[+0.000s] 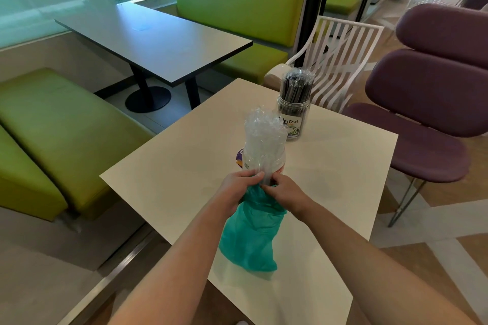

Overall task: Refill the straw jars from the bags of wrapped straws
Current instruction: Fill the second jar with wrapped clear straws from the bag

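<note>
A: What stands on the pale table [330, 179] now?

B: Two jars. The far jar [293, 113], near the far corner, is already full of dark wrapped straws [297, 84]. The near jar [260, 161] stands toward the middle of the table, a little to the left edge, and holds a bundle of clear wrapped straws [264, 132] that stick up above its mouth.

A: And the green thing?

B: It is a teal bag [249, 235]. It hangs down from the person's hands over the near part of the table and looks almost empty. Its mouth is at the side of the near jar.

A: What do the hands do?

B: They are close together, almost touching. The left hand [237, 187] grips the gathered mouth of the bag, fingers curled round it. The right hand [284, 192] pinches the same mouth from the other side, just beside the straw bundle.

A: So which step is this?

B: I think the clear straws are being moved from the bag into the near jar, and this step is near its end. Next, I judge, the bag must be pulled free without dragging the straws out, so one hand should steady the bundle or the jar.
</note>
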